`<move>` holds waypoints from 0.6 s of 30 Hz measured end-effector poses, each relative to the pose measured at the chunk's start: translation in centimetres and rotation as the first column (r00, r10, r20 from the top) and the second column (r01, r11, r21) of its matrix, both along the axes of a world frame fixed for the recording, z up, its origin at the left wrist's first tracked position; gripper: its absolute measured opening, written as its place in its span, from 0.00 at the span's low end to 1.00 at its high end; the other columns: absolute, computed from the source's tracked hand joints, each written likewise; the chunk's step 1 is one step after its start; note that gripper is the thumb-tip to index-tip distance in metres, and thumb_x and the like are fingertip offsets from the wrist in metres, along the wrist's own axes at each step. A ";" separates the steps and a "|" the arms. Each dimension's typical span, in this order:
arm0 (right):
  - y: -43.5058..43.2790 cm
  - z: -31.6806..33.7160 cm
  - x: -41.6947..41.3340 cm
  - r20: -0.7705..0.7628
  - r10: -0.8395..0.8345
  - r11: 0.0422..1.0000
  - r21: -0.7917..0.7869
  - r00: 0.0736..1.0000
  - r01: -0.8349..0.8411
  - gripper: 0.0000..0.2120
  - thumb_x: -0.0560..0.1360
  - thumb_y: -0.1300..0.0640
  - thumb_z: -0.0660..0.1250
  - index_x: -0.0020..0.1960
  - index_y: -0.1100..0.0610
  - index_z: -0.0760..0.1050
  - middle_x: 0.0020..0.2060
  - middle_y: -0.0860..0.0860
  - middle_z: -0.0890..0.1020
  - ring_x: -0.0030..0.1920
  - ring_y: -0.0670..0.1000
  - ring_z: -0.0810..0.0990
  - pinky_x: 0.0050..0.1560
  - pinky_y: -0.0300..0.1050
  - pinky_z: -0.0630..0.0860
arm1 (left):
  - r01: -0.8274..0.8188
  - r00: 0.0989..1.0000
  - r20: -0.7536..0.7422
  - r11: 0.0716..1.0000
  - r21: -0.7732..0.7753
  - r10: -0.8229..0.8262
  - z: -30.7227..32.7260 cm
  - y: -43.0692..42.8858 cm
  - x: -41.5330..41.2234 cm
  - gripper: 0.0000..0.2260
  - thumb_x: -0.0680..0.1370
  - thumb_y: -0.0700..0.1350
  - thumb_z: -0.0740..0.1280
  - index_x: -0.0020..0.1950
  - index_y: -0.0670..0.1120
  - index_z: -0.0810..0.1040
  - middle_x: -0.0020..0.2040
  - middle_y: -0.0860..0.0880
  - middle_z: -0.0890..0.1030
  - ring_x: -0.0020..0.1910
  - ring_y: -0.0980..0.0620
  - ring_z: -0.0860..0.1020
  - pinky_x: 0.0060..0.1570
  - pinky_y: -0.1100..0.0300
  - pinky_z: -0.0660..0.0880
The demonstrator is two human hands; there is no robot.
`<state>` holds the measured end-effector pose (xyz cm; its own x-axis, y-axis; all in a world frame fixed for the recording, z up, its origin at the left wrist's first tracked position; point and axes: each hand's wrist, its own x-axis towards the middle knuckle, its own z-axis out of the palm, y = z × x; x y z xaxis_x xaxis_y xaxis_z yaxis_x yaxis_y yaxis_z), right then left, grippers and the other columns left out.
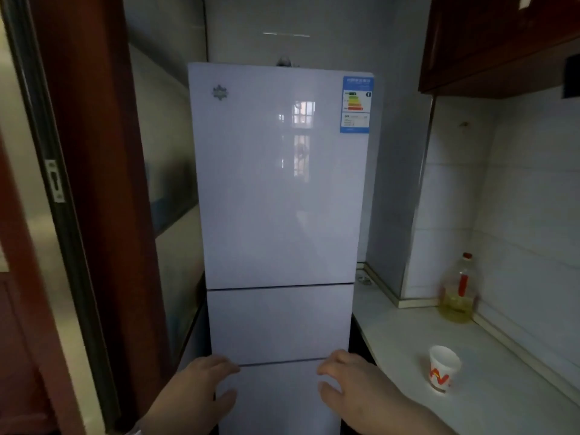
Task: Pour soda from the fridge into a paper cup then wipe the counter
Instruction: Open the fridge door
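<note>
Dim kitchen | facing shut tall glossy white fridge (277, 246) | left hand (204, 383), right hand (350, 383) loosely spread, empty | reach higher, grip upper door (279, 171) edge

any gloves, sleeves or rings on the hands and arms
No gloves, rings or watch on the left hand or right hand. The right forearm is uncovered; a sliver of pale fabric, maybe a cuff, shows by the left wrist.

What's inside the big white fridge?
Nothing inside can be seen: the fridge has all its doors shut. Only a sticker and a window's reflection show on the front. The left hand and right hand are held before the lower doors.
</note>
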<state>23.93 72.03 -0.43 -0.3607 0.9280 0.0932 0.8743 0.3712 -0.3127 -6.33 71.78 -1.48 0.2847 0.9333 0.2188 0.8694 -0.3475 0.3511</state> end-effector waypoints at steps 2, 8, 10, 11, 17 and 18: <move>3.2 -0.4 -0.2 0.001 0.016 1.000 -0.012 1.000 -0.016 0.20 0.78 0.40 0.58 0.67 0.45 0.73 0.64 0.43 0.71 0.64 0.45 0.70 0.63 0.40 0.68 | -0.029 0.999 -0.014 1.000 -0.009 0.029 -0.2 2.3 -0.2 0.29 0.68 0.69 0.54 0.67 0.65 0.71 0.65 0.69 0.67 0.66 0.66 0.68 0.64 0.71 0.63; 13.9 -0.4 0.1 0.002 0.119 0.992 -0.048 0.993 -0.118 0.32 0.74 0.28 0.50 0.69 0.46 0.71 0.65 0.45 0.70 0.65 0.48 0.70 0.64 0.41 0.67 | -0.162 0.985 -0.060 0.987 0.006 0.162 1.1 10.5 0.6 0.21 0.75 0.62 0.64 0.68 0.64 0.70 0.63 0.70 0.62 0.68 0.66 0.65 0.65 0.72 0.60; 17.7 0.1 0.7 -0.026 0.116 0.990 -0.076 0.993 -0.118 0.45 0.65 0.19 0.44 0.69 0.45 0.70 0.65 0.44 0.69 0.65 0.48 0.71 0.64 0.41 0.67 | -0.191 0.981 -0.036 0.981 0.024 0.192 2.0 13.8 1.2 0.19 0.75 0.61 0.64 0.66 0.65 0.70 0.62 0.70 0.63 0.67 0.66 0.66 0.62 0.73 0.60; 19.4 0.3 1.1 -0.014 0.121 0.990 -0.071 0.993 -0.122 0.41 0.67 0.22 0.48 0.69 0.45 0.70 0.65 0.44 0.69 0.65 0.49 0.71 0.64 0.41 0.67 | -0.215 0.976 -0.017 0.977 0.017 0.215 2.3 15.3 1.5 0.18 0.75 0.61 0.65 0.65 0.65 0.71 0.61 0.69 0.64 0.67 0.65 0.67 0.61 0.73 0.60; 26.8 3.9 2.0 0.030 0.214 0.975 0.054 0.976 -0.215 0.37 0.68 0.33 0.47 0.70 0.50 0.70 0.65 0.47 0.70 0.65 0.51 0.71 0.63 0.46 0.69 | -0.397 0.882 0.297 0.917 0.047 0.367 4.0 22.1 2.8 0.20 0.75 0.48 0.71 0.65 0.56 0.70 0.59 0.56 0.74 0.56 0.57 0.75 0.55 0.65 0.69; 27.6 4.5 1.9 0.038 0.231 0.968 0.091 0.972 -0.234 0.34 0.70 0.34 0.48 0.70 0.50 0.69 0.65 0.47 0.70 0.64 0.51 0.71 0.63 0.46 0.69 | -0.436 0.833 0.397 0.899 0.045 0.384 4.6 22.9 3.0 0.20 0.75 0.45 0.71 0.65 0.53 0.71 0.58 0.54 0.76 0.55 0.54 0.76 0.54 0.62 0.71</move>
